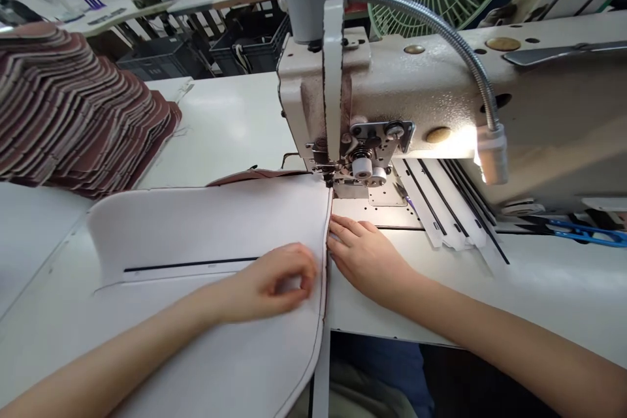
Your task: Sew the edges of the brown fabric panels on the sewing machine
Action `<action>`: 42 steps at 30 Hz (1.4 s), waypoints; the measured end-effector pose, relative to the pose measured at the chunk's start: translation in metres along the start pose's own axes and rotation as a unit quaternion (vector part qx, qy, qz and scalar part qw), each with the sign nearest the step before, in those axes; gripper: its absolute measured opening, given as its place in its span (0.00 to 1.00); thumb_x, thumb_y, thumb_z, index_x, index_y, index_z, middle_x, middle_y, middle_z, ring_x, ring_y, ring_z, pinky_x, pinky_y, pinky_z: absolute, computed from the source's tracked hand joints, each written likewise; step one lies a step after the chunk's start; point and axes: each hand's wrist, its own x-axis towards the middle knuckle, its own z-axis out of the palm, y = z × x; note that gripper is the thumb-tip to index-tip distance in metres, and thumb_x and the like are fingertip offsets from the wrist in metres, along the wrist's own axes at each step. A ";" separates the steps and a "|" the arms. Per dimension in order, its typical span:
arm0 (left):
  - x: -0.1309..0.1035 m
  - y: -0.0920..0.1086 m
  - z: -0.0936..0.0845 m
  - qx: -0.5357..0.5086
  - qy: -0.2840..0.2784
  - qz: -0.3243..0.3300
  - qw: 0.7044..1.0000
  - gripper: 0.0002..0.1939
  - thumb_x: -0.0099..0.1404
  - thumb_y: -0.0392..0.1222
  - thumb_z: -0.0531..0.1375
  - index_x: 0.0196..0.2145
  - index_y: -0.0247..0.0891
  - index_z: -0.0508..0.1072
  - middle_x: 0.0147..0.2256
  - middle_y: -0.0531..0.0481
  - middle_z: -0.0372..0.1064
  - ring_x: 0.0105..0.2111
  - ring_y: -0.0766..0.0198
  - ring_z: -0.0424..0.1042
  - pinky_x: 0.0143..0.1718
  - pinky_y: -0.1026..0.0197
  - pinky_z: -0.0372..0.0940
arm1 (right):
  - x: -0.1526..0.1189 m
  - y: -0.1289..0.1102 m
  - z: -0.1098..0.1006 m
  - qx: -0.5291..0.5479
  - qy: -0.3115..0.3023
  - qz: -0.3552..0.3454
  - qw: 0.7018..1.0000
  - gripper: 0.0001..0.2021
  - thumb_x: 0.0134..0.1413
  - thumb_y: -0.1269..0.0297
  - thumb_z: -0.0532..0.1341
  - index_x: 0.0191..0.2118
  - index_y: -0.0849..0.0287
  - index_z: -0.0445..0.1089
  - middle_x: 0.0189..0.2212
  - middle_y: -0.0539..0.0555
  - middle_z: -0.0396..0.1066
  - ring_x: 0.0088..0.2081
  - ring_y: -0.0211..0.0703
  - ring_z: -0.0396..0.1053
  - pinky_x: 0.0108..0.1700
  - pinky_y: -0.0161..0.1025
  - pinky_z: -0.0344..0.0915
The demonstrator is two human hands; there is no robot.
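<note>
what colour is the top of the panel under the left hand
The panel is mainly white on top, clearest in the head view.

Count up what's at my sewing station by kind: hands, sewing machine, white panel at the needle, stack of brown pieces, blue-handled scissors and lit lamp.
Left hand and right hand: 2
Sewing machine: 1
White panel: 1
Stack of brown pieces: 1
Blue-handled scissors: 1
Lit lamp: 1
Total: 7
</note>
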 end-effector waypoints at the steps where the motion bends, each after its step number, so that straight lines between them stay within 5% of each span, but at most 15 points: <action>1: -0.004 -0.001 -0.013 -0.073 -0.045 -0.040 0.996 0.09 0.65 0.46 0.52 0.32 0.39 0.62 0.29 0.50 0.69 0.27 0.65 0.66 0.30 0.63 0.64 | -0.003 -0.006 -0.006 0.012 -0.013 0.003 1.000 0.12 0.60 0.73 0.55 0.47 0.64 0.72 0.53 0.61 0.69 0.58 0.54 0.61 0.47 0.47 0.63; 3: -0.017 -0.002 -0.041 -0.109 -0.110 -0.149 0.977 0.15 0.66 0.54 0.50 0.34 0.39 0.62 0.22 0.54 0.65 0.20 0.67 0.59 0.22 0.65 0.57 | -0.014 -0.024 -0.015 0.052 -0.046 -0.004 0.998 0.09 0.61 0.69 0.56 0.42 0.61 0.73 0.51 0.59 0.70 0.56 0.53 0.61 0.49 0.47 0.62; 6: -0.036 0.000 -0.069 0.158 -0.052 -0.302 0.939 0.16 0.67 0.54 0.49 0.31 0.40 0.64 0.20 0.54 0.60 0.21 0.65 0.59 0.23 0.64 0.51 | -0.037 -0.057 -0.014 0.137 -0.085 -0.030 0.987 0.07 0.59 0.61 0.60 0.39 0.57 0.72 0.46 0.55 0.72 0.52 0.51 0.63 0.51 0.47 0.60; 8: -0.039 0.007 -0.068 0.379 0.050 -0.313 0.869 0.12 0.67 0.47 0.50 0.30 0.39 0.65 0.25 0.50 0.64 0.26 0.60 0.65 0.27 0.62 0.52 | -0.049 -0.078 -0.003 0.175 -0.084 -0.067 0.979 0.11 0.56 0.55 0.62 0.40 0.56 0.71 0.41 0.53 0.73 0.47 0.51 0.64 0.49 0.48 0.59; 10: -0.030 0.020 -0.053 0.466 0.080 -0.253 0.844 0.10 0.67 0.44 0.50 0.33 0.38 0.67 0.32 0.47 0.68 0.34 0.55 0.68 0.32 0.60 0.55 | -0.054 -0.096 0.010 0.190 -0.074 -0.100 0.974 0.13 0.54 0.52 0.63 0.39 0.55 0.71 0.37 0.52 0.73 0.43 0.49 0.65 0.46 0.46 0.59; 13: 0.000 0.040 -0.019 0.398 -0.029 -0.181 0.899 0.12 0.68 0.50 0.53 0.35 0.40 0.68 0.35 0.50 0.71 0.36 0.56 0.70 0.32 0.60 0.58 | -0.048 -0.114 0.021 0.193 -0.015 -0.091 0.977 0.12 0.54 0.52 0.61 0.36 0.56 0.70 0.33 0.52 0.72 0.40 0.49 0.64 0.46 0.47 0.57; 16: 0.029 0.050 0.005 0.380 -0.093 -0.178 0.903 0.17 0.62 0.56 0.58 0.31 0.39 0.67 0.34 0.48 0.72 0.37 0.52 0.71 0.31 0.57 0.61 | -0.040 -0.121 0.020 0.178 0.060 -0.063 0.980 0.09 0.56 0.58 0.59 0.38 0.57 0.69 0.30 0.52 0.71 0.37 0.48 0.63 0.47 0.50 0.56; 19: 0.037 0.045 0.014 0.378 -0.110 -0.173 0.903 0.11 0.60 0.48 0.60 0.28 0.38 0.66 0.32 0.48 0.71 0.36 0.52 0.72 0.33 0.55 0.64 | -0.043 -0.118 0.018 0.175 0.079 -0.065 0.979 0.10 0.55 0.62 0.59 0.42 0.57 0.68 0.29 0.51 0.70 0.34 0.46 0.62 0.43 0.45 0.58; 23: 0.022 0.029 0.021 0.380 -0.038 -0.128 0.915 0.04 0.60 0.36 0.55 0.27 0.38 0.68 0.35 0.46 0.70 0.38 0.53 0.70 0.37 0.53 0.67 | -0.060 -0.103 0.023 0.157 0.078 -0.058 0.983 0.10 0.57 0.64 0.58 0.44 0.59 0.69 0.41 0.53 0.73 0.46 0.46 0.64 0.49 0.42 0.59; 28: 0.008 0.016 0.030 0.330 0.101 -0.009 0.939 0.08 0.59 0.31 0.54 0.23 0.37 0.65 0.53 0.41 0.66 0.51 0.52 0.65 0.50 0.51 0.65 | -0.066 -0.089 0.029 0.051 0.170 0.009 0.984 0.14 0.64 0.74 0.48 0.44 0.65 0.71 0.48 0.59 0.72 0.54 0.48 0.62 0.53 0.41 0.58; 36: 0.012 0.023 0.017 0.194 0.103 -0.034 0.975 0.10 0.57 0.29 0.54 0.21 0.39 0.62 0.40 0.50 0.75 0.47 0.59 0.70 0.41 0.60 0.68 | -0.048 -0.078 0.029 0.045 0.215 -0.038 0.975 0.15 0.62 0.77 0.49 0.40 0.70 0.74 0.42 0.61 0.75 0.49 0.53 0.68 0.49 0.43 0.62; 42: 0.012 0.020 0.022 0.280 0.074 0.006 0.957 0.10 0.60 0.30 0.54 0.23 0.38 0.66 0.46 0.45 0.74 0.45 0.57 0.70 0.45 0.57 0.69 | -0.041 -0.074 0.024 0.051 0.237 -0.053 0.969 0.17 0.57 0.80 0.47 0.33 0.70 0.75 0.32 0.63 0.75 0.39 0.53 0.71 0.41 0.44 0.62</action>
